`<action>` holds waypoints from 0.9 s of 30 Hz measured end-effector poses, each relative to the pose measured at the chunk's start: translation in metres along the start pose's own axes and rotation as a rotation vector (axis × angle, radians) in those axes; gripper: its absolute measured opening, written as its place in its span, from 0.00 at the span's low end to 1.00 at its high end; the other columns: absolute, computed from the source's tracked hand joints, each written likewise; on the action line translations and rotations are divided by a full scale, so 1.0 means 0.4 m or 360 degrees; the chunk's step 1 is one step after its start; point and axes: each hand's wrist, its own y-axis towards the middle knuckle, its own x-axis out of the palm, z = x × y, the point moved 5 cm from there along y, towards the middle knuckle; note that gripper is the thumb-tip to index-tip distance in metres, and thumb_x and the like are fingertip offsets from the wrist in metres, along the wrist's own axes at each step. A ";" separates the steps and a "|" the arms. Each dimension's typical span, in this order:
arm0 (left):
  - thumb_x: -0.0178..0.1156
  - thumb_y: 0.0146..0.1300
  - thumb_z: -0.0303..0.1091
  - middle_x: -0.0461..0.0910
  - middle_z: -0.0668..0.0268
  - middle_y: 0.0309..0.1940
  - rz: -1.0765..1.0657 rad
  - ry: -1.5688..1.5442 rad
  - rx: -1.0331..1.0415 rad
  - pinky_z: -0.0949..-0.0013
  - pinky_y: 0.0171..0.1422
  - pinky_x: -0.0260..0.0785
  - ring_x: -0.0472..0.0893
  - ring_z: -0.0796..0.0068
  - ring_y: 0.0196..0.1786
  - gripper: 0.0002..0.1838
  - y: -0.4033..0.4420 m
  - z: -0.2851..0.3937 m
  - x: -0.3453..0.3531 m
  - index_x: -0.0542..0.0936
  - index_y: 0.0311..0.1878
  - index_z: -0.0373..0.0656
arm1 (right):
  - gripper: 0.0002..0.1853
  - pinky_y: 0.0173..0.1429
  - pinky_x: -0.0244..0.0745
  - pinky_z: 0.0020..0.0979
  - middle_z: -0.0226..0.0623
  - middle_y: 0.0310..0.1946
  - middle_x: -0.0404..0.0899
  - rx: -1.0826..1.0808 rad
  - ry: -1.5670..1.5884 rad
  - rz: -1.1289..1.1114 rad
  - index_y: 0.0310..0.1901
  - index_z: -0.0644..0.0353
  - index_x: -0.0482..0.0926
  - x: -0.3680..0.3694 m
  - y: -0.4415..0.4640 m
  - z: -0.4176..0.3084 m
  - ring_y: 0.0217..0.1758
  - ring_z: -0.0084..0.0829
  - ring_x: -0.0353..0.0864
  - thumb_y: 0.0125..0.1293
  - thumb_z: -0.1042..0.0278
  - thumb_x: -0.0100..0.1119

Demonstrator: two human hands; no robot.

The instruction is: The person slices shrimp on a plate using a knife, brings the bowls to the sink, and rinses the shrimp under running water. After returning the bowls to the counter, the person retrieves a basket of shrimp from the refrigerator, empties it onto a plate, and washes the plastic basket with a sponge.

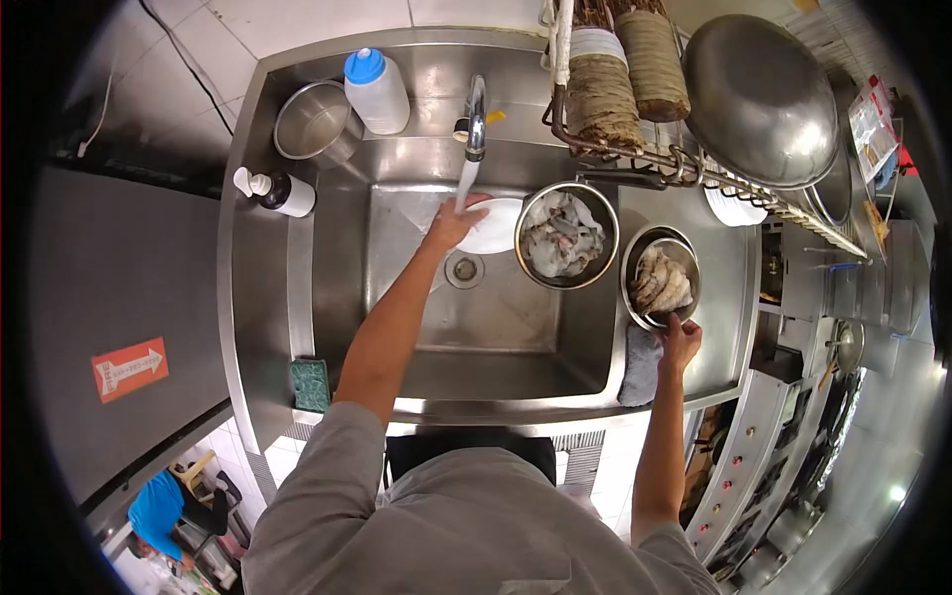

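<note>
White and smooth, the curved dish (496,230) lies in the shiny metal sink (496,327), touching my left hand (453,225). I can't tell if those fingers grip it. My left arm reaches far forward. My bent right hand (680,342) pinches the near rim of a round silver bowl (635,302).
</note>
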 end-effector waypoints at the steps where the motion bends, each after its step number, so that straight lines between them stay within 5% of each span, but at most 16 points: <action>1: 0.66 0.64 0.39 0.85 0.64 0.41 -0.0023 -0.0001 -0.0001 0.70 0.47 0.73 0.81 0.73 0.38 0.17 -0.004 -0.022 0.010 0.82 0.52 0.40 | 0.17 0.20 0.77 0.28 0.37 0.33 0.73 0.0000 -0.0116 0.0001 0.42 0.64 0.69 -0.008 -0.004 -0.001 0.26 0.26 0.75 0.59 0.70 0.69; 3: 0.67 0.63 0.43 0.85 0.59 0.42 0.0148 -0.0473 -0.0132 0.67 0.50 0.73 0.82 0.70 0.42 0.21 -0.009 -0.081 0.001 0.82 0.54 0.40 | 0.16 0.20 0.74 0.27 0.35 0.30 0.73 0.0016 -0.0129 -0.0002 0.39 0.65 0.71 -0.022 -0.001 0.003 0.26 0.25 0.75 0.58 0.70 0.70; 5: 0.66 0.63 0.42 0.86 0.58 0.41 0.0167 -0.0035 -0.0152 0.66 0.52 0.73 0.83 0.71 0.44 0.21 -0.030 -0.056 -0.022 0.82 0.54 0.40 | 0.16 0.18 0.70 0.26 0.34 0.26 0.72 -0.0020 -0.0208 -0.0100 0.38 0.66 0.71 -0.027 0.016 0.020 0.25 0.25 0.75 0.57 0.69 0.71; 7: 0.66 0.64 0.42 0.86 0.58 0.40 0.0168 -0.0073 -0.0061 0.67 0.50 0.74 0.83 0.70 0.42 0.20 -0.044 -0.071 -0.020 0.81 0.53 0.39 | 0.18 0.26 0.75 0.32 0.38 0.26 0.75 -0.0070 -0.0404 -0.0003 0.37 0.67 0.74 -0.040 0.034 0.040 0.27 0.32 0.78 0.55 0.64 0.71; 10: 0.65 0.65 0.42 0.86 0.57 0.41 0.0059 -0.0050 -0.0078 0.67 0.50 0.74 0.83 0.68 0.42 0.19 -0.046 -0.040 -0.001 0.82 0.54 0.41 | 0.22 0.50 0.76 0.40 0.48 0.33 0.82 -0.0173 -0.0951 0.0036 0.38 0.68 0.79 -0.044 0.053 0.025 0.36 0.45 0.82 0.51 0.55 0.70; 13: 0.63 0.66 0.39 0.85 0.56 0.39 0.0014 0.0414 -0.0057 0.64 0.50 0.75 0.84 0.62 0.41 0.15 -0.077 0.046 0.015 0.82 0.52 0.42 | 0.23 0.49 0.76 0.41 0.50 0.34 0.83 -0.0202 -0.0987 0.0053 0.39 0.68 0.80 -0.039 0.042 -0.005 0.38 0.46 0.83 0.51 0.56 0.71; 15: 0.60 0.63 0.31 0.85 0.55 0.39 -0.0100 0.0737 0.0601 0.59 0.50 0.77 0.84 0.56 0.42 0.14 -0.098 0.035 0.053 0.81 0.53 0.43 | 0.21 0.49 0.77 0.43 0.52 0.34 0.84 -0.0513 -0.1181 0.0160 0.40 0.67 0.80 -0.049 0.052 -0.017 0.39 0.50 0.84 0.49 0.58 0.70; 17: 0.58 0.59 0.26 0.84 0.58 0.44 -0.0503 0.1396 0.0595 0.59 0.55 0.75 0.83 0.57 0.48 0.18 -0.190 0.066 0.076 0.80 0.54 0.47 | 0.20 0.50 0.77 0.44 0.54 0.35 0.83 -0.0397 -0.1039 0.0146 0.41 0.66 0.78 -0.051 0.043 -0.046 0.41 0.52 0.84 0.51 0.59 0.67; 19: 0.59 0.56 0.26 0.83 0.62 0.49 -0.0467 0.1442 0.1146 0.59 0.64 0.70 0.81 0.62 0.53 0.20 -0.305 0.040 0.083 0.79 0.54 0.50 | 0.19 0.51 0.76 0.45 0.55 0.36 0.83 -0.0292 -0.0975 0.0152 0.42 0.66 0.77 -0.055 0.068 -0.028 0.43 0.52 0.84 0.53 0.60 0.65; 27: 0.61 0.53 0.29 0.82 0.70 0.48 -0.0233 0.1468 0.1154 0.48 0.67 0.60 0.77 0.68 0.52 0.20 -0.566 0.162 -0.052 0.81 0.52 0.54 | 0.16 0.38 0.79 0.42 0.55 0.27 0.83 -0.0341 -0.0781 -0.0048 0.45 0.68 0.70 -0.063 0.072 -0.052 0.31 0.49 0.86 0.60 0.66 0.57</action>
